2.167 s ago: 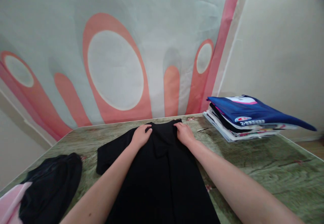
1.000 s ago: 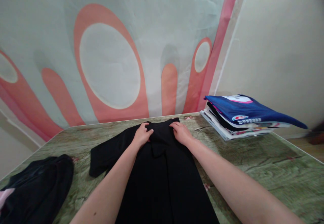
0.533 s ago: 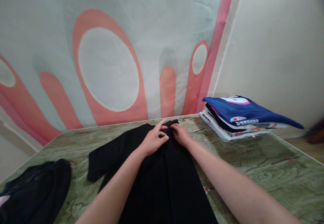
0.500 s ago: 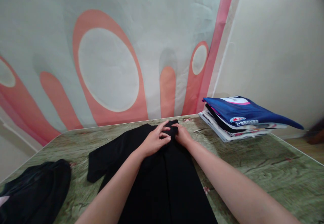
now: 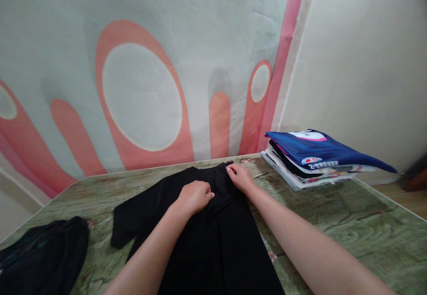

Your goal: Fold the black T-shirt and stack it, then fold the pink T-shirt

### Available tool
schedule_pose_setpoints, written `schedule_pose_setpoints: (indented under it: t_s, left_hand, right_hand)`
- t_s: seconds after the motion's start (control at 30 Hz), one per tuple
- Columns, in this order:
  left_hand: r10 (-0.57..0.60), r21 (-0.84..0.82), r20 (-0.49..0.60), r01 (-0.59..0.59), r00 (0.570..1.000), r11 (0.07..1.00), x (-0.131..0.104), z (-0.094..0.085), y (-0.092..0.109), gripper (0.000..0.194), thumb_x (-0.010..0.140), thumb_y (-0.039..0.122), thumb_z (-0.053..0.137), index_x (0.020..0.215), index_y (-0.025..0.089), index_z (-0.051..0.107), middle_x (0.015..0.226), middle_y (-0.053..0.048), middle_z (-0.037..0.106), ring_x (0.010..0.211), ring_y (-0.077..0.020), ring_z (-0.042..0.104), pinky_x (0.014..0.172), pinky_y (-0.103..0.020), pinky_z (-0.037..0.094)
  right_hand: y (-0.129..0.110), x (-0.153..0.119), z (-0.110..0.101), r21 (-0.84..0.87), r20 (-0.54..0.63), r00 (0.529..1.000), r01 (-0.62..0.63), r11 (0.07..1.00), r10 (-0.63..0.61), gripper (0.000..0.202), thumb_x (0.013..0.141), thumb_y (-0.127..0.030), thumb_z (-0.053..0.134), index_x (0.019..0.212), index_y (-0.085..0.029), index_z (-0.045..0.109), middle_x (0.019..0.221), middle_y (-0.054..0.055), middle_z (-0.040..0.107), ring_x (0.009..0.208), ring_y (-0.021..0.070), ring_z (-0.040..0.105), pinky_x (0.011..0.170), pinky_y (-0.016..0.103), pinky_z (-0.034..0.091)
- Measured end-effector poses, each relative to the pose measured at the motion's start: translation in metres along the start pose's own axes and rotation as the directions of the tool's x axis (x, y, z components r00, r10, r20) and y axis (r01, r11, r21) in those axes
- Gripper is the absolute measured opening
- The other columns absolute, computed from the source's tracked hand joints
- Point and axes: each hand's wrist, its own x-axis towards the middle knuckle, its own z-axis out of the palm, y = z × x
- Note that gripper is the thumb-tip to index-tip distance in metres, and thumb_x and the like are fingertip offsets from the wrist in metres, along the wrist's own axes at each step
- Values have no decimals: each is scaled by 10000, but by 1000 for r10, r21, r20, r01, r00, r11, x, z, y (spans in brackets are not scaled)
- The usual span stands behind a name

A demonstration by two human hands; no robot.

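Black shirt (image 5: 208,246) is lying flat on the wood-look table (image 5: 363,237), right in the middle, collar end toward the far edge and the rest running down out of the bottom of the view. One short sleeve (image 5: 130,224) pokes out to the left, and there's a dark crease running down the front. Right hand (image 5: 240,178) is up at the far end by the collar, fingertips closed on a bit of the cloth there. Left hand (image 5: 195,196) sits a little nearer and to the left, fingers curled in over the chest area just beside some bunched folds; honestly can't tell if it's pinching any fabric, since the back of the hand hides it. Over on the right there's a layered pile (image 5: 283,169), mostly white with some black, and a folded blue top (image 5: 310,150) on it with white lettering, one corner hanging out past the side. Bottom left has a crumpled dark cloth (image 5: 46,255), partly cut off, well apart from the sleeve. Behind everything is a pale backdrop (image 5: 190,41) with coral ovals and stripes, plus a plain wall (image 5: 363,63) on the right.
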Motion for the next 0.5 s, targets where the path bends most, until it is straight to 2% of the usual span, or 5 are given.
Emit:
schedule_pose_setpoints:
  t_s: [0.07, 0.17, 0.33, 0.43, 0.5]
  left_hand:
    - [-16, -12, 44, 16, 999, 1000, 3, 5, -2, 260, 818, 423, 537, 765, 222, 692, 820, -59, 708, 768, -229, 648, 596, -263, 397]
    - [-3, -134, 126, 20, 992, 991, 10, 13, -10, 346, 834, 484, 500, 737, 205, 680, 751, -47, 700, 689, -192, 638, 560, -242, 385]
    - [4, -295, 204, 58, 979, 954, 18, 23, -19, 397, 821, 528, 490, 724, 179, 654, 619, -22, 659, 561, -152, 597, 520, -226, 376]
    - [8, -359, 218, 72, 976, 931, 18, 27, -19, 390, 804, 524, 505, 741, 171, 658, 600, -15, 645, 540, -144, 584, 517, -227, 380]
    - [9, -384, 232, 82, 973, 920, 19, 30, -19, 346, 784, 484, 531, 760, 168, 670, 598, -11, 642, 548, -147, 584, 520, -227, 385]
  right_hand:
    - [-9, 1, 1, -70, 8, 999, 50, 996, -50, 217, 894, -247, 481, 970, -232, 684, 959, 37, 704, 925, 189, 595, 864, 293, 390]
    - [-22, 3, 4, -144, 32, 998, 55, 988, -51, 227, 902, -261, 475, 989, -231, 682, 988, 49, 692, 958, 202, 572, 884, 311, 374]
    - [-34, 12, 12, -212, 105, 991, -63, 975, 86, 280, 899, -392, 483, 905, -209, 695, 970, 84, 667, 905, 211, 575, 798, 312, 398]
    - [-34, 22, 19, -205, 125, 982, -116, 972, 143, 296, 832, -470, 566, 808, -209, 704, 938, 86, 667, 910, 226, 575, 787, 316, 401]
    - [-32, 28, 24, -187, 131, 978, -137, 973, 163, 258, 771, -465, 639, 770, -217, 708, 911, 77, 672, 896, 231, 580, 776, 314, 406]
